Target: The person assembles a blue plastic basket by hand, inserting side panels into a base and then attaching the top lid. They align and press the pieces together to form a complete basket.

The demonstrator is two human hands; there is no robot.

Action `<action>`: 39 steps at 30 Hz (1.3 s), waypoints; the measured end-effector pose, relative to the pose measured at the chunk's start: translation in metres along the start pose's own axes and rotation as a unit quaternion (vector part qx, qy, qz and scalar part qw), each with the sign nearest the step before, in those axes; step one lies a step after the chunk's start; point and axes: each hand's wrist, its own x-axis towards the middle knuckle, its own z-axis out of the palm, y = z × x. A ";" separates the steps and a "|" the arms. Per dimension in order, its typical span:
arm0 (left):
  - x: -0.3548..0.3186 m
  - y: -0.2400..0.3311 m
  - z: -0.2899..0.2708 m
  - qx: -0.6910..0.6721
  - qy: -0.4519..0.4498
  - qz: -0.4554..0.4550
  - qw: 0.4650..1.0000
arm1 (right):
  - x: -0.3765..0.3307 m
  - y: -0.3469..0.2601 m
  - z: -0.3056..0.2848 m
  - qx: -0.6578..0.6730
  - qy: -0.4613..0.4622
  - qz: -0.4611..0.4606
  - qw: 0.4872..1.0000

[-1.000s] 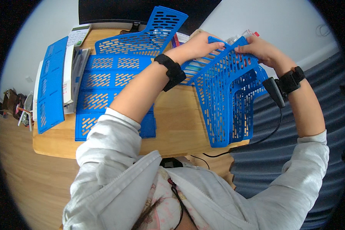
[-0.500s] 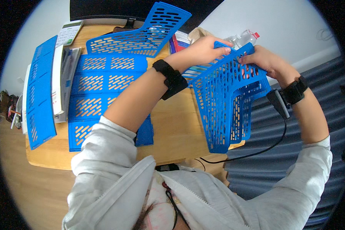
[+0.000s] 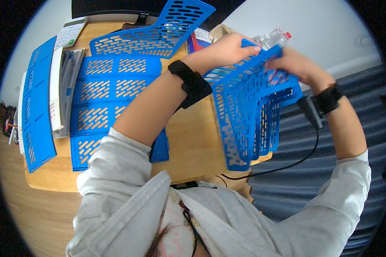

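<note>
On the right side of the table stands a blue slotted plastic file rack [image 3: 238, 111], with several upright L-cut panels side by side. My left hand [image 3: 232, 49] is closed on its far top edge, thumb along the upper side. At the upper corner of the leftmost panel is my right hand [image 3: 298, 66], blurred by motion. Its thumb lies on the near side, and fingers show through the slots behind, so the panel sits between them. The lower end of that panel stands a little apart from the one beside it.
Flat blue slotted panels [image 3: 101, 88] lie on the wooden table [image 3: 188, 137]. A loose L-shaped panel [image 3: 133, 42] stands behind them. At left, a long blue panel [image 3: 40, 107] leans against books [image 3: 68, 90]. A clear bottle [image 3: 276, 39] and a black cable [image 3: 283, 169] are at right.
The leftmost panel's lower end has shifted slightly left, away from its neighbour. My right hand now moves at the panel's corner; my left keeps its hold. The view has shifted a little.
</note>
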 end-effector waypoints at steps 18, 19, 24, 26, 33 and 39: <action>0.001 0.002 -0.012 -0.015 0.011 -0.040 0.999 | 0.028 0.016 0.016 0.113 -0.003 -0.008 0.994; 0.000 0.005 -0.014 -0.013 0.012 -0.045 0.999 | 0.029 0.017 0.017 0.123 0.008 -0.011 0.992; -0.009 0.024 -0.020 0.085 0.027 -0.063 0.994 | 0.022 0.016 0.020 0.208 -0.002 -0.015 0.978; -0.012 0.030 -0.019 0.084 0.046 -0.005 0.995 | 0.014 0.016 0.018 0.234 -0.021 -0.019 0.972; -0.032 0.048 -0.029 0.145 0.063 -0.046 0.986 | -0.039 0.036 -0.010 0.153 0.189 -0.157 0.957; -0.076 0.066 -0.052 0.186 0.158 -0.011 0.970 | -0.090 0.039 0.028 0.273 0.234 -0.324 0.875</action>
